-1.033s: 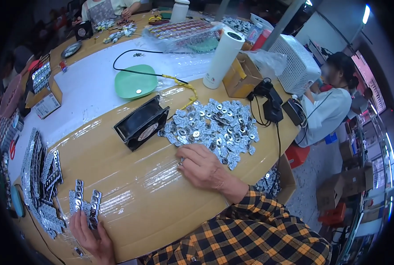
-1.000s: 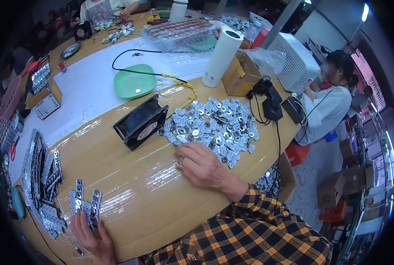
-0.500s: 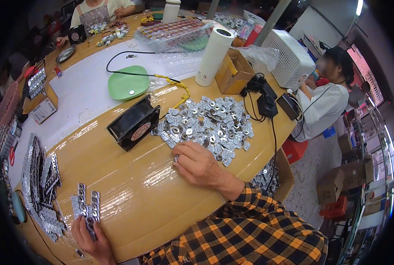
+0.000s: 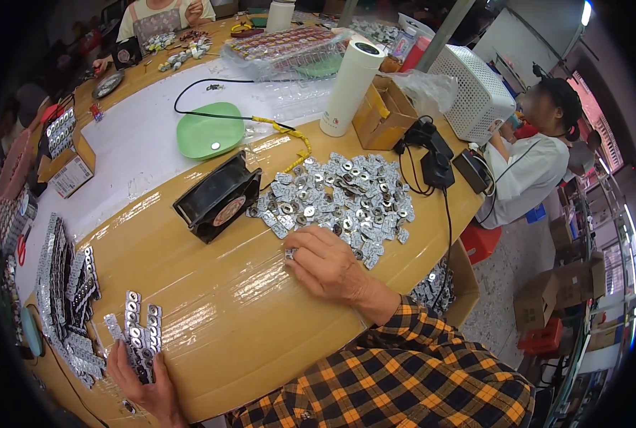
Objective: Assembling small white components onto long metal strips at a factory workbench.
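Note:
A heap of small silver metal parts (image 4: 339, 196) lies on the tan wooden table (image 4: 218, 314). My right hand (image 4: 329, 267) rests flat at the heap's near edge, fingertips on one small silver part (image 4: 290, 252). My left hand (image 4: 143, 381) is at the table's near left edge, fingers on short rows of the same silver parts (image 4: 138, 332) laid side by side. Longer stacked rows of parts (image 4: 64, 285) lie further left.
A black square fan (image 4: 218, 196) leans beside the heap. Behind it are a green dish (image 4: 209, 133), a white roll (image 4: 351, 85), a cardboard box (image 4: 384, 114), black adapters with cables (image 4: 432, 153) and a white perforated box (image 4: 475, 93). One person sits at right, another at the far end.
My right hand has drawn a little toward me along the heap's edge. The view has shifted slightly. My left hand stays on the rows.

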Demonstrator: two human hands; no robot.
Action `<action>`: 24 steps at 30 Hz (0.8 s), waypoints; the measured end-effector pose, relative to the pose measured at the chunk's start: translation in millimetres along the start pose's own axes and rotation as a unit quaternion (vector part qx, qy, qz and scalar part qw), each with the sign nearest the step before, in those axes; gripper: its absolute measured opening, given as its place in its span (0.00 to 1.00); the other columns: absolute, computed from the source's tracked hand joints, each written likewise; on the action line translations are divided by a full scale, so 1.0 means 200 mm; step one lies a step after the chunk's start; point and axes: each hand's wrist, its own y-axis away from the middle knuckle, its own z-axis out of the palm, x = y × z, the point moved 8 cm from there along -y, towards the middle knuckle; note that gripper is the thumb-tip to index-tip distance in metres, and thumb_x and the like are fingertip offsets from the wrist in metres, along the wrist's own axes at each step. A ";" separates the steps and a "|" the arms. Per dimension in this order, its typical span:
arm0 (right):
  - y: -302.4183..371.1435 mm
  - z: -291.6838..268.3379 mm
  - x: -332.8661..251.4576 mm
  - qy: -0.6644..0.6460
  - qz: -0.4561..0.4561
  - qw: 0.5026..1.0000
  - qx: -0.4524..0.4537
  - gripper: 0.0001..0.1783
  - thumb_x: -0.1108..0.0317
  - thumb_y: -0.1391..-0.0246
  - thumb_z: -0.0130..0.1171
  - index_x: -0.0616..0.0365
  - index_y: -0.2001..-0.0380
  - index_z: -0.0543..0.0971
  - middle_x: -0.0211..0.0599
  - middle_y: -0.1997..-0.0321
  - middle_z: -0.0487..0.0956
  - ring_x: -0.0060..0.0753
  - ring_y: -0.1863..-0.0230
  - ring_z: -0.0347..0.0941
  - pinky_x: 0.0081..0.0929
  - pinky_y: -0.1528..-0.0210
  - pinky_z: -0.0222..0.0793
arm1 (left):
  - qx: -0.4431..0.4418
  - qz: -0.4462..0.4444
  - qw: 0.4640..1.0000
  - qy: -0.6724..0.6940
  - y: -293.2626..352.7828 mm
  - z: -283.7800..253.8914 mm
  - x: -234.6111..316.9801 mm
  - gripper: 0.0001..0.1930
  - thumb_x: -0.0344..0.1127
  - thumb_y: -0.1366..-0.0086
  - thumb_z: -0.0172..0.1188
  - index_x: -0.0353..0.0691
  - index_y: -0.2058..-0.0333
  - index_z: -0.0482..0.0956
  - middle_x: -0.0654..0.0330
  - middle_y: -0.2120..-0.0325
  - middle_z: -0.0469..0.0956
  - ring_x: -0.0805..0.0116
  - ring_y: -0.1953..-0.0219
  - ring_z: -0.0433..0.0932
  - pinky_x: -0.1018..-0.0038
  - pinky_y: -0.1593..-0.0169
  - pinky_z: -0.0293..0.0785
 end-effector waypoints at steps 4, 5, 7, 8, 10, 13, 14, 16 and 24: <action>-0.02 0.01 -0.02 -0.010 -0.017 1.000 0.004 0.08 0.78 0.57 0.63 0.64 0.74 0.73 0.42 0.60 0.77 0.44 0.60 0.75 0.34 0.60 0.71 | 0.032 -0.020 0.999 -0.003 -0.01 -0.04 0.02 0.32 0.22 0.54 0.67 0.32 0.46 0.71 0.46 0.44 0.68 0.47 0.41 0.66 0.59 0.38 0.61; -0.02 0.01 -0.02 -0.012 -0.012 1.000 0.003 0.08 0.78 0.57 0.63 0.64 0.74 0.73 0.42 0.61 0.77 0.44 0.60 0.75 0.34 0.60 0.71 | 0.040 -0.017 0.999 0.006 -0.01 -0.04 0.04 0.34 0.22 0.55 0.68 0.33 0.45 0.71 0.46 0.43 0.67 0.47 0.40 0.65 0.59 0.37 0.60; -0.02 0.00 -0.03 -0.026 -0.018 1.000 0.002 0.08 0.79 0.57 0.63 0.64 0.75 0.73 0.42 0.61 0.77 0.45 0.61 0.75 0.35 0.60 0.71 | 0.056 -0.022 0.998 0.004 -0.03 -0.06 0.07 0.35 0.22 0.56 0.68 0.33 0.45 0.71 0.47 0.41 0.66 0.47 0.39 0.64 0.58 0.36 0.59; -0.02 -0.01 -0.03 -0.019 -0.015 1.000 0.002 0.08 0.79 0.57 0.63 0.64 0.75 0.73 0.43 0.61 0.77 0.46 0.61 0.75 0.35 0.60 0.72 | 0.053 -0.027 0.998 0.008 -0.02 -0.06 0.08 0.36 0.22 0.57 0.68 0.33 0.45 0.70 0.47 0.41 0.65 0.47 0.38 0.63 0.58 0.36 0.58; -0.01 -0.02 -0.04 -0.009 -0.007 1.000 0.000 0.07 0.79 0.57 0.63 0.65 0.75 0.73 0.43 0.62 0.78 0.48 0.60 0.76 0.36 0.59 0.73 | 0.063 -0.021 0.998 0.021 -0.03 -0.07 0.09 0.36 0.23 0.59 0.70 0.33 0.46 0.71 0.47 0.41 0.66 0.46 0.39 0.64 0.58 0.36 0.59; -0.01 -0.03 -0.08 -0.013 -0.009 1.000 0.003 0.07 0.79 0.57 0.63 0.65 0.74 0.74 0.44 0.61 0.78 0.49 0.60 0.76 0.36 0.58 0.74 | 0.066 0.021 0.998 -0.004 0.00 -0.09 0.11 0.34 0.23 0.60 0.71 0.32 0.49 0.73 0.46 0.44 0.69 0.45 0.42 0.67 0.58 0.39 0.63; 0.00 -0.02 -0.08 -0.012 -0.010 1.000 0.002 0.07 0.79 0.57 0.63 0.66 0.74 0.74 0.44 0.61 0.78 0.49 0.59 0.76 0.36 0.58 0.74 | 0.085 0.046 0.995 -0.015 -0.01 -0.10 0.15 0.27 0.22 0.58 0.70 0.31 0.54 0.76 0.46 0.51 0.73 0.45 0.48 0.71 0.57 0.45 0.67; 0.00 -0.01 -0.10 -0.023 -0.015 1.000 -0.006 0.07 0.79 0.57 0.63 0.66 0.74 0.74 0.45 0.61 0.78 0.49 0.59 0.76 0.36 0.58 0.74 | 0.068 0.053 0.996 -0.008 0.02 -0.10 0.16 0.24 0.21 0.57 0.69 0.30 0.57 0.76 0.47 0.54 0.74 0.46 0.50 0.72 0.57 0.46 0.68; 0.01 -0.01 -0.09 -0.002 0.023 0.999 -0.024 0.02 0.82 0.51 0.56 0.67 0.73 0.73 0.47 0.62 0.77 0.49 0.60 0.74 0.36 0.57 0.70 | 0.097 0.085 0.991 0.047 -0.03 -0.10 0.18 0.23 0.25 0.51 0.68 0.34 0.54 0.76 0.49 0.50 0.74 0.45 0.47 0.71 0.57 0.43 0.66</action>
